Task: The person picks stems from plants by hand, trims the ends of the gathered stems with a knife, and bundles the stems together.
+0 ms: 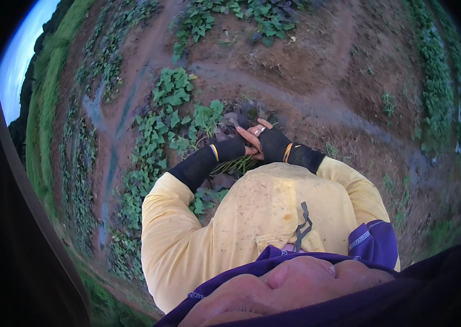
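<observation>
touching hands (pixel 274 145) beside leafy vines (pixel 207 116), purple cloth's (pixel 385 240) pale marks (pixel 359 240) illegible

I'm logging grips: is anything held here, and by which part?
It cannot be told for sure: the left hand and right hand come together at green stems, purple leaves beyond, but any grip is hidden.

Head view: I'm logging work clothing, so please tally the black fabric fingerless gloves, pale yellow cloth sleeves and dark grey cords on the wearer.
Black fabric fingerless gloves: 2
Pale yellow cloth sleeves: 2
Dark grey thin cord on the shirt front: 1
Total: 5
</observation>
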`<action>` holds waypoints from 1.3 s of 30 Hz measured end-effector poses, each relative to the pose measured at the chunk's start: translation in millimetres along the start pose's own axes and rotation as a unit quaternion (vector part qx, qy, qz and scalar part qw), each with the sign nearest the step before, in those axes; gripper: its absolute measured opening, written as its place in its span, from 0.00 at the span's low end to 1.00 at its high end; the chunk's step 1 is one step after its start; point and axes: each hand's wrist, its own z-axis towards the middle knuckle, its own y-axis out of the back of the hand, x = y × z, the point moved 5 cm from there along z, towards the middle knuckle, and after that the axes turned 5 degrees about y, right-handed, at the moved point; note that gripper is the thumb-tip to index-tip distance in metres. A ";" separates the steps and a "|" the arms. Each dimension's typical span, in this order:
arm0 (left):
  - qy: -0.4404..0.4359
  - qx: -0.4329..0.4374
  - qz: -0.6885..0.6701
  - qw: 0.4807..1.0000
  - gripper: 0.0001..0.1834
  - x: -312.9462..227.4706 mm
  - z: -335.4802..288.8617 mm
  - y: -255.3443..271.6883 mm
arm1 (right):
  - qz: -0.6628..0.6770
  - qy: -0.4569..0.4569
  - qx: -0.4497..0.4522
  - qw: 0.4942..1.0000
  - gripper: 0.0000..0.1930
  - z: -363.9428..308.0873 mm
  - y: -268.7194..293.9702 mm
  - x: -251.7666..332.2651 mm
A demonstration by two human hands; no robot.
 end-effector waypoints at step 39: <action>-0.285 -0.230 0.352 0.862 0.22 -62.9 -61.9 -14.9 | -0.013 -0.052 -0.027 0.998 0.43 -8.8 -25.0 -20.7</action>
